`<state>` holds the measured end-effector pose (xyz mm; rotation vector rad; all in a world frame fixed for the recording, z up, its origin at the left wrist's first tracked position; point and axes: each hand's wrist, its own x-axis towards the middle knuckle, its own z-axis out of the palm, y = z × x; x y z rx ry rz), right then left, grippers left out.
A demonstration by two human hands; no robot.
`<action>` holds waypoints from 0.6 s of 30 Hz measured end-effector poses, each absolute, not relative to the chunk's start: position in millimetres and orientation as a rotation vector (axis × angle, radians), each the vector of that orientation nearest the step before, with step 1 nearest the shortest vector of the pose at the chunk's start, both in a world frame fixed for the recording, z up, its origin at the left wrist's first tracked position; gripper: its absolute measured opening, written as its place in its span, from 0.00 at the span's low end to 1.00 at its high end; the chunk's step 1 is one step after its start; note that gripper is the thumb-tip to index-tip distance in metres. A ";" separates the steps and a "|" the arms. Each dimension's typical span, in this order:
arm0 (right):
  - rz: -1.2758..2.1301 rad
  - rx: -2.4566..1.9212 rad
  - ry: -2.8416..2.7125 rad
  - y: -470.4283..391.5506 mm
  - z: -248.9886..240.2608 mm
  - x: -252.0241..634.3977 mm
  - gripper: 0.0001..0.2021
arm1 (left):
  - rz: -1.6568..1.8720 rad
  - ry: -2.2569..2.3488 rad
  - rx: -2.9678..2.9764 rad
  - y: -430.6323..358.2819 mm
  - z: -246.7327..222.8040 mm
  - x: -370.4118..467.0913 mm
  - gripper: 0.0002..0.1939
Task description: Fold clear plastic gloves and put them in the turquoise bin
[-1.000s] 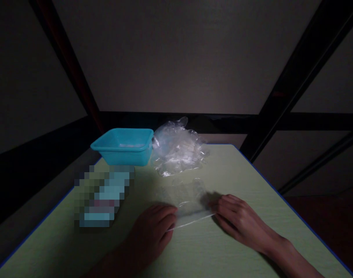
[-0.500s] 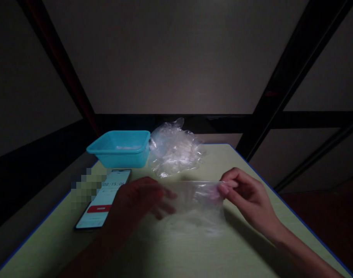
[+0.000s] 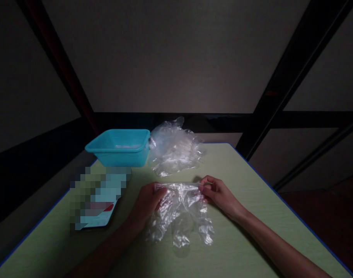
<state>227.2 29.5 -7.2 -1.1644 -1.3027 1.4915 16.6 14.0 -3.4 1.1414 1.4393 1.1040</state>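
Observation:
A clear disposable plastic glove is stretched between my hands, its cuff edge at the top and its finger shapes pointing down toward me. My left hand pinches the left corner of the cuff, thumb on the near side. At the right corner, my right hand grips the same edge between thumb and fingers. Some fingertips show dimly through the thin plastic. Beyond the hands lies a crumpled heap of clear plastic gloves on the table.
A turquoise plastic basin stands at the back left, with something pale inside. In front of it lies a phone, partly blurred out by blocks. The pale green table has a blue edge. Dark-framed panels rise behind it.
My left hand has come to the glove's left corner and closed on it. My right hand has shifted left. The glove now hangs spread, its finger shapes showing.

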 end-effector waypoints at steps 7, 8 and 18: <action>1.488 -1.153 -1.355 28.2 -3.2 224.9 0.12 | 1.118 1.469 1.155 5.0 9.7 16.9 0.13; 1.479 -1.144 -1.370 28.5 -2.8 225.1 0.12 | 1.124 1.484 1.159 4.2 10.5 16.6 0.14; 1.177 -1.153 -1.524 50.2 36.0 213.5 0.06 | 1.177 1.449 1.288 17.3 36.7 -2.1 0.16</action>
